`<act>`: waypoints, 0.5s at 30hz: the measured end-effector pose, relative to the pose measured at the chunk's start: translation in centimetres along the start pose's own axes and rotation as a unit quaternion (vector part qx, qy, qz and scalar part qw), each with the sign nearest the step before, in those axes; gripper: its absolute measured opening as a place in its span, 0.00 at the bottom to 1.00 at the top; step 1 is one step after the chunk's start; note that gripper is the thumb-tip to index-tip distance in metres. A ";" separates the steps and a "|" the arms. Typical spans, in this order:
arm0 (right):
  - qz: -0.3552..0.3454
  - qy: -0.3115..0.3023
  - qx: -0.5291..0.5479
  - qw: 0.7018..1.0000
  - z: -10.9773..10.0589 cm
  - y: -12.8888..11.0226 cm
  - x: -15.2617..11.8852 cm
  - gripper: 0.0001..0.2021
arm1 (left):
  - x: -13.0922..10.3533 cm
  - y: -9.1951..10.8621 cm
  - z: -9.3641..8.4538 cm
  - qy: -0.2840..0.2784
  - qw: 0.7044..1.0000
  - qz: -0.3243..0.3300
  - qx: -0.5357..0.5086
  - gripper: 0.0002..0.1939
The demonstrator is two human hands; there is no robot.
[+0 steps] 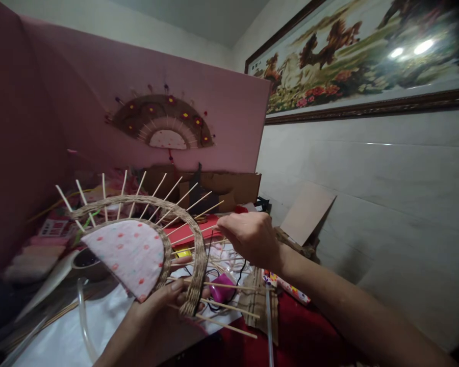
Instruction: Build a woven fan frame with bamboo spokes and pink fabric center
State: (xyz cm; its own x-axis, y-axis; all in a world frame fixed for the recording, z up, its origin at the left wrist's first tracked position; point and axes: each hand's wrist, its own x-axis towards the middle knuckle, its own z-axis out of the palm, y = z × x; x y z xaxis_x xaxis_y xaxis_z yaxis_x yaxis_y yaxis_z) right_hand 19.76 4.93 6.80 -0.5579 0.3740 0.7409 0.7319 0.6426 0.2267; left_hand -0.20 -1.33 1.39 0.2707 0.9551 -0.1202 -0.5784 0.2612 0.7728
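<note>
A half-round fan frame (pixel 124 255) has a white, red-dotted centre, thin wooden sticks spreading outward and twine woven in an arc across them. My left hand (pixel 164 300) grips its lower right part, thumb in front and fingers behind. At the right side of the frame, my right hand (pixel 248 234) is closed, its fingertips pinched near the end of a stick and the twine arc. Whatever lies between those fingertips is too small to make out. A dark strand hangs just below them.
A finished fan (pixel 168 122) hangs on a pink board (pixel 222 112). Behind my hands are a cardboard box (pixel 240 188), a purple object (pixel 222 288), corrugated cardboard (pixel 256 306) and a dark bowl (pixel 84 259). A clear tube (pixel 84 321) stands lower left.
</note>
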 end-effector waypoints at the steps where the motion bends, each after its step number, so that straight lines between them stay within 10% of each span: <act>1: 0.007 -0.001 0.002 1.000 0.0 0.1 0.0 0.13 | 0.0 0.0 -0.1 0.004 1.000 0.006 0.004 0.15; 15: 0.166 -0.003 0.206 0.964 -1.4 2.3 -3.5 0.09 | 0.1 0.2 -0.7 0.019 0.999 0.032 -0.014 0.06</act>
State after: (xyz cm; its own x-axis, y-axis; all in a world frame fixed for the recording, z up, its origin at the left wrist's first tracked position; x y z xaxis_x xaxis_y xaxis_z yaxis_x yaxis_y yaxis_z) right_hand 23.95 4.21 5.65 -0.3222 0.6079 0.7257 0.6533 0.6976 -0.2943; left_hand -0.83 -1.08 1.09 0.2027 0.9746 -0.0954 -0.6154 0.2026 0.7618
